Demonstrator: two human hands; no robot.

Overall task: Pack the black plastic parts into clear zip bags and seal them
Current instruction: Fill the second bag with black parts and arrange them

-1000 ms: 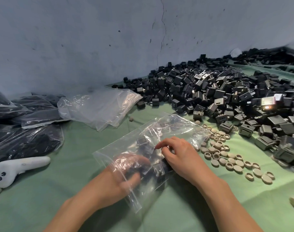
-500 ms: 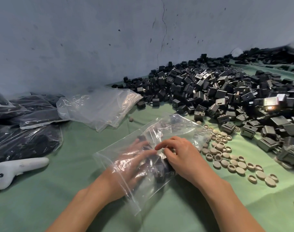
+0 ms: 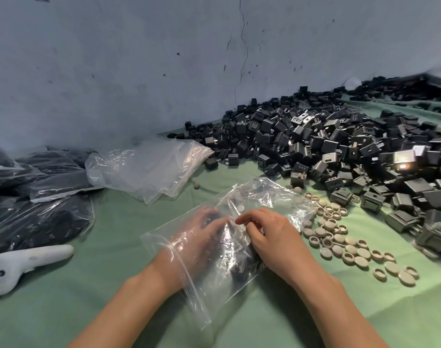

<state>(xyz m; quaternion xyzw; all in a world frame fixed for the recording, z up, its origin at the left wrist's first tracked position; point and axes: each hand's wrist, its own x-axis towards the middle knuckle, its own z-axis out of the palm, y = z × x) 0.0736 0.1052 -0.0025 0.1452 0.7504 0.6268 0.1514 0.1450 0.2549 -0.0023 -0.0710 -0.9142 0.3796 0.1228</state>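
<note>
"Clear plastic, centre of the head view: where does it lie against the hands?" asks the picture desk.

"The clear zip bag (image 3: 272, 197) lies crumpled on the green-covered counter (image 3: 289, 310), with its zip edge on the near left side. The left hand (image 3: 199, 237) is inside it, forearm crossing that edge. Its fingers are fairly straight and spread, seen through the film, and reach the black plastic parts (image 3: 239, 259) that sit in the bag. The right hand (image 3: 269, 237) rests on top of the bag from outside, just right of the left, with fingers bent. Whether they pinch the film I cannot tell."

"And around them?"

"A big heap of loose black parts (image 3: 314, 141) runs along the grey-blue wall (image 3: 139, 59) at upper right, well apart from the hands. Beige round caps (image 3: 340, 244) are scattered on the cloth between the heap and the bag, the nearest just beside the bag's right edge. Empty clear bags (image 3: 149, 167) lie beyond the left hand. Filled bags (image 3: 38, 217) of dark parts are stacked at far left, with a white handheld controller (image 3: 26, 259) in front of them."

"Any brand, label or lettering?"

"Markings on the parts and the controller are too small to read. Some parts in the heap show pale faces."
</note>
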